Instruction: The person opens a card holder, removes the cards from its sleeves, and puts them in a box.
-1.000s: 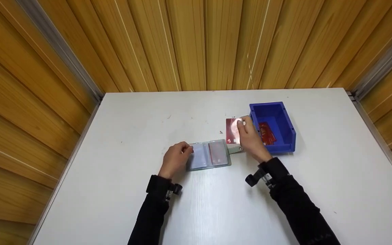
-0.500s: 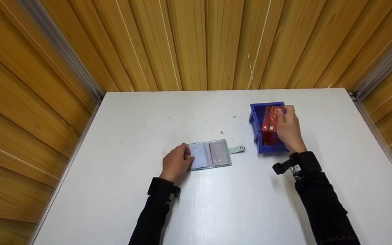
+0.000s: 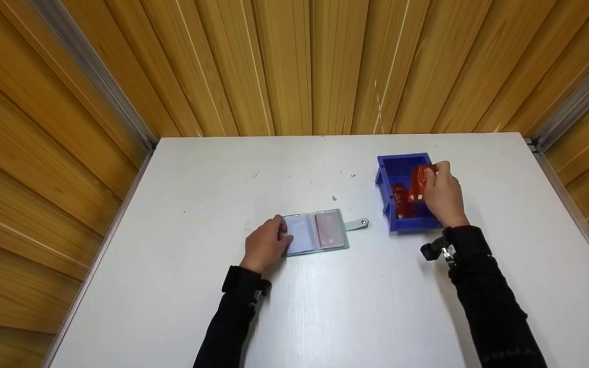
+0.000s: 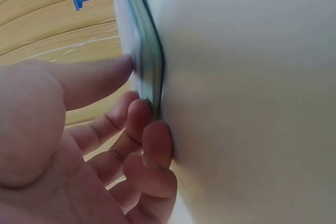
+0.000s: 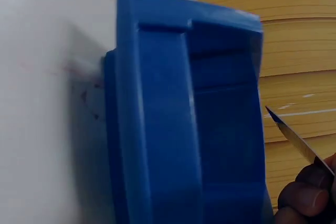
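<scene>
My left hand (image 3: 265, 243) pinches the left edge of an open pale-green card holder (image 3: 331, 230) that lies flat on the table. In the left wrist view the thumb rests on the clear pages and the fingertips meet the holder's edge (image 4: 149, 72). A reddish card shows inside the right-hand sleeve. Over the blue bin (image 3: 417, 224), my right hand (image 3: 445, 195) holds a red card (image 3: 417, 185) by its right side. More red cards (image 3: 402, 202) lie on the bin's floor. The right wrist view shows the held card (image 5: 294, 137) edge-on beside the bin's wall.
The holder's snap strap (image 3: 357, 224) points right, towards the bin. Small dark marks dot the white table (image 3: 212, 184). A wood-patterned wall (image 3: 284, 66) rises behind the table's far edge.
My right hand has carried the red card rightwards from near the holder to above the bin, then slightly lower. My left hand has settled on the holder's left edge.
</scene>
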The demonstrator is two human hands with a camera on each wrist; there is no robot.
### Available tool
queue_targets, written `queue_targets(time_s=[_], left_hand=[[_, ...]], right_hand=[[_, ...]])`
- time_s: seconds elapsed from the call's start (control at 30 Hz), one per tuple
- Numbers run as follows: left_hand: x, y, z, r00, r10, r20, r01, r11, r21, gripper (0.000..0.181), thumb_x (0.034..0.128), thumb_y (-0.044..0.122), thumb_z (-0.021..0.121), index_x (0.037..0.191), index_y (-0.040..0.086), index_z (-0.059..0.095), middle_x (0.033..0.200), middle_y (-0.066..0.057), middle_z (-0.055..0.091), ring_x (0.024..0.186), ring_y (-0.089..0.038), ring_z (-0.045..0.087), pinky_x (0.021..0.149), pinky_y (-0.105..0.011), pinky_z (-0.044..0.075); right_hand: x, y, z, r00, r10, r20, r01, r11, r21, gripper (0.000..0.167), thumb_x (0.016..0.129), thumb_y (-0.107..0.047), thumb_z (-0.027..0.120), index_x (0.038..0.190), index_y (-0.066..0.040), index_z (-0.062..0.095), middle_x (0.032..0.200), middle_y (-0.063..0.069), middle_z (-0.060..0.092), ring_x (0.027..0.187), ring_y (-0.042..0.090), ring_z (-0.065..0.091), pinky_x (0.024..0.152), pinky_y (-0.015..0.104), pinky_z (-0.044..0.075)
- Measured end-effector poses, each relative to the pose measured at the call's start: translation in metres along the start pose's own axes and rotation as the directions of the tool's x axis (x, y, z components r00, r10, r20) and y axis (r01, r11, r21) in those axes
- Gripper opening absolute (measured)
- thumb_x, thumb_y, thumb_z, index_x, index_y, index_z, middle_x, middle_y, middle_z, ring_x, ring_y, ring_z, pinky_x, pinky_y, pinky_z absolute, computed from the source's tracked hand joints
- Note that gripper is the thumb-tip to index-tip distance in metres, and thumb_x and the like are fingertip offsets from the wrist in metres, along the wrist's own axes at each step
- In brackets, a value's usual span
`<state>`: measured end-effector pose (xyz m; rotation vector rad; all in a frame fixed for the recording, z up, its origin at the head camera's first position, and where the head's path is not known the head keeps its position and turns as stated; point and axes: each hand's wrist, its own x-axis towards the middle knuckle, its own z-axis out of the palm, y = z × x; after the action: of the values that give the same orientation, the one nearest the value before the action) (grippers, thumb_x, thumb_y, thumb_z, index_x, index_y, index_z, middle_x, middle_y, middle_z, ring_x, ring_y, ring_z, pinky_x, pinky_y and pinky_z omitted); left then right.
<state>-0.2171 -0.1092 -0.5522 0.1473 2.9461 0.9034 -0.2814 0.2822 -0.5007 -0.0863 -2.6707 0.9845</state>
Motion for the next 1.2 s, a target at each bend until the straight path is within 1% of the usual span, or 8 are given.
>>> queue_targets(time_s=[0.13, 0.27, 0.4, 0.53, 0.63, 0.8, 1.07, 1.2], left_hand=[[0.000, 0.001, 0.000, 1.000, -0.002, 0.007, 0.002, 1.000, 0.018, 0.020, 0.0949, 0.021, 0.076, 0.103, 0.013, 0.061, 0.087, -0.002, 0.061, 0.077, -0.017, 0.056, 0.069, -0.033, 0.043], [0.000, 0.000, 0.002, 1.000, -0.001, 0.014, 0.001, 1.000, 0.021, 0.019, 0.0953, 0.021, 0.075, 0.104, 0.013, 0.060, 0.087, -0.002, 0.061, 0.077, -0.017, 0.055, 0.069, -0.033, 0.042], [-0.001, 0.000, 0.003, 1.000, 0.008, 0.025, -0.008, 1.000, 0.019, 0.019, 0.0959, 0.021, 0.075, 0.104, 0.012, 0.060, 0.086, -0.002, 0.059, 0.076, -0.017, 0.054, 0.068, -0.032, 0.042], [-0.001, 0.001, 0.001, 0.999, 0.021, 0.030, -0.021, 1.000, 0.018, 0.019, 0.0962, 0.021, 0.074, 0.104, 0.011, 0.060, 0.085, -0.002, 0.058, 0.076, -0.018, 0.054, 0.067, -0.033, 0.041], [-0.001, 0.000, 0.000, 0.999, 0.031, 0.025, -0.031, 0.999, 0.019, 0.019, 0.0961, 0.021, 0.074, 0.103, 0.011, 0.060, 0.084, -0.001, 0.058, 0.074, -0.017, 0.054, 0.066, -0.032, 0.041], [0.001, -0.002, -0.001, 0.999, 0.047, 0.014, -0.047, 0.999, 0.025, 0.019, 0.0958, 0.022, 0.074, 0.102, 0.012, 0.060, 0.082, 0.000, 0.057, 0.072, -0.015, 0.053, 0.063, -0.031, 0.039], [0.001, -0.002, 0.000, 0.999, 0.038, 0.018, -0.038, 0.999, 0.019, 0.019, 0.0956, 0.022, 0.074, 0.102, 0.011, 0.060, 0.083, 0.000, 0.057, 0.073, -0.016, 0.053, 0.065, -0.031, 0.039], [0.001, -0.002, -0.001, 0.999, 0.033, 0.022, -0.034, 0.999, 0.018, 0.019, 0.0956, 0.022, 0.074, 0.102, 0.011, 0.060, 0.082, 0.000, 0.057, 0.073, -0.016, 0.052, 0.065, -0.032, 0.039]], right_hand=[[0.000, 0.000, 0.017, 0.994, -0.103, 0.029, 0.106, 0.982, -0.154, 0.029, 0.111, -0.019, 0.041, 0.118, 0.009, 0.044, 0.075, 0.030, 0.060, 0.070, 0.050, 0.062, 0.064, 0.061, 0.045], [-0.002, -0.001, 0.036, 0.985, -0.123, 0.117, 0.146, 0.966, -0.214, 0.031, 0.110, -0.018, 0.045, 0.121, 0.012, 0.047, 0.073, 0.029, 0.062, 0.067, 0.048, 0.064, 0.060, 0.061, 0.048], [-0.004, 0.002, 0.049, 0.977, -0.099, 0.190, 0.137, 0.970, -0.201, 0.029, 0.110, -0.015, 0.046, 0.119, 0.012, 0.048, 0.081, 0.035, 0.064, 0.075, 0.053, 0.066, 0.064, 0.064, 0.050], [-0.004, 0.007, 0.054, 0.976, -0.039, 0.216, 0.078, 0.981, -0.175, 0.025, 0.109, -0.015, 0.048, 0.116, 0.009, 0.049, 0.094, 0.038, 0.065, 0.090, 0.056, 0.066, 0.075, 0.066, 0.050], [-0.004, 0.008, 0.055, 0.982, -0.010, 0.190, 0.042, 0.985, -0.168, 0.025, 0.107, -0.016, 0.053, 0.112, 0.008, 0.052, 0.100, 0.038, 0.065, 0.096, 0.057, 0.065, 0.080, 0.066, 0.049], [-0.007, 0.004, 0.058, 0.996, 0.010, 0.088, 0.006, 0.984, -0.181, 0.027, 0.100, -0.018, 0.067, 0.105, 0.007, 0.058, 0.102, 0.037, 0.062, 0.097, 0.059, 0.063, 0.081, 0.067, 0.049], [-0.009, -0.001, 0.061, 0.999, 0.042, 0.011, -0.038, 0.966, -0.255, 0.032, 0.097, -0.017, 0.069, 0.115, 0.009, 0.061, 0.106, 0.038, 0.061, 0.094, 0.061, 0.063, 0.079, 0.070, 0.050], [-0.008, 0.000, 0.062, 0.999, 0.048, 0.005, -0.045, 0.966, -0.255, 0.041, 0.097, -0.017, 0.069, 0.130, 0.006, 0.058, 0.110, 0.039, 0.062, 0.096, 0.061, 0.063, 0.080, 0.070, 0.050]])
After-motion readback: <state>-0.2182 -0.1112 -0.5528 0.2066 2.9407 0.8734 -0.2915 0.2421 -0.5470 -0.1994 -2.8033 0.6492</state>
